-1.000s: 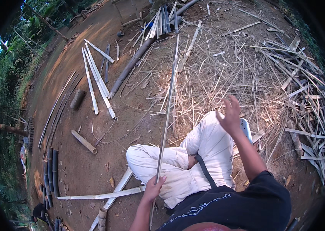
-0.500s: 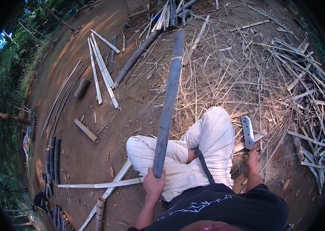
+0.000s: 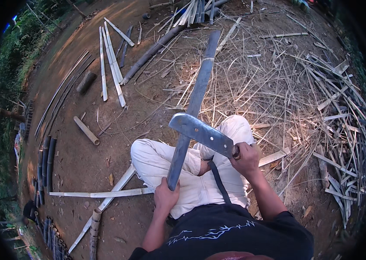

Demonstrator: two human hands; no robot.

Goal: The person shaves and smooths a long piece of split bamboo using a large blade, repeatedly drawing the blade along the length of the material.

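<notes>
At the far left, dark bamboo poles [image 3: 44, 164] are lying side by side on the dirt ground [image 3: 83, 160], near the grassy edge. Just right of them, a short cut bamboo piece [image 3: 86, 130] is resting alone on the soil, and above it several pale split bamboo slats [image 3: 113, 65] are lying in a loose fan. Lower down, two long pale slats [image 3: 100, 193] are crossing each other just beside the person's knee.

The person is sitting on the ground in light trousers [image 3: 191, 173]. The left hand [image 3: 166, 197] is closing around the lower end of a long grey bamboo strip [image 3: 194, 106], holding it tilted so that it is running up and away from the lap toward the top of the view, over the knee and the scattered straw. The right hand [image 3: 246, 159] is gripping the handle of a broad-bladed machete [image 3: 201, 132], fingers wrapped fully around it. The blade is pointing leftward and lying across the strip, its edge touching the strip a little way above the left hand.

To the right, a thick litter of dry bamboo shavings [image 3: 278, 86] is covering the ground, and at the far right a heap of pale offcut strips [image 3: 343, 143] is piling up.
</notes>
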